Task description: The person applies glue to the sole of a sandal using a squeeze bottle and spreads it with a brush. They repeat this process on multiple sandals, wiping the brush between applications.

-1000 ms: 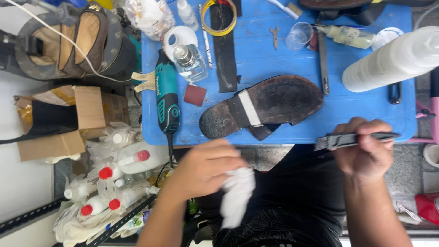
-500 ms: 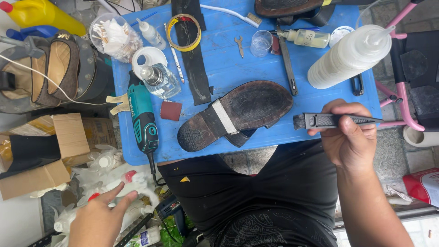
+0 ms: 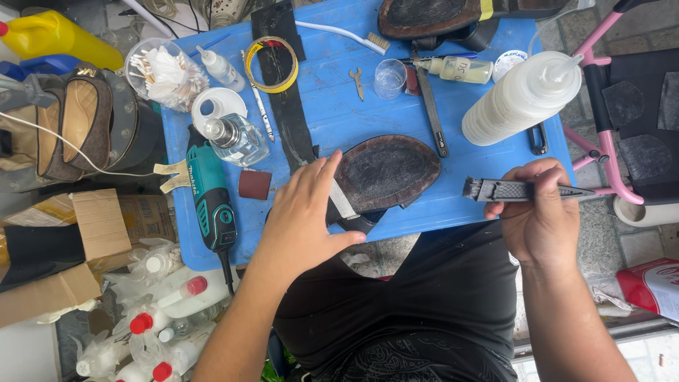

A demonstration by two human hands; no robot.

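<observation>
A dark shoe lies sole-up (image 3: 387, 172) on the blue table (image 3: 332, 106). My left hand (image 3: 304, 212) rests flat over its heel end, fingers spread, touching the sole. My right hand (image 3: 541, 212) hovers at the table's right edge, closed around a dark grey utility knife (image 3: 520, 189) that points left. A white strip crosses the sole's waist beside my left thumb.
A teal rotary tool (image 3: 211, 198), a glass bottle (image 3: 237, 138), a yellow tape roll (image 3: 271, 64), a large white squeeze bottle (image 3: 520, 99) and a second shoe (image 3: 431, 15) sit on the table. Cardboard box (image 3: 92, 233) and red-capped bottles (image 3: 170, 304) lie at left.
My left hand has come up from the bottles at the lower left and landed on the shoe's heel. The white cloth it held a second ago is gone. The right hand keeps the knife.
</observation>
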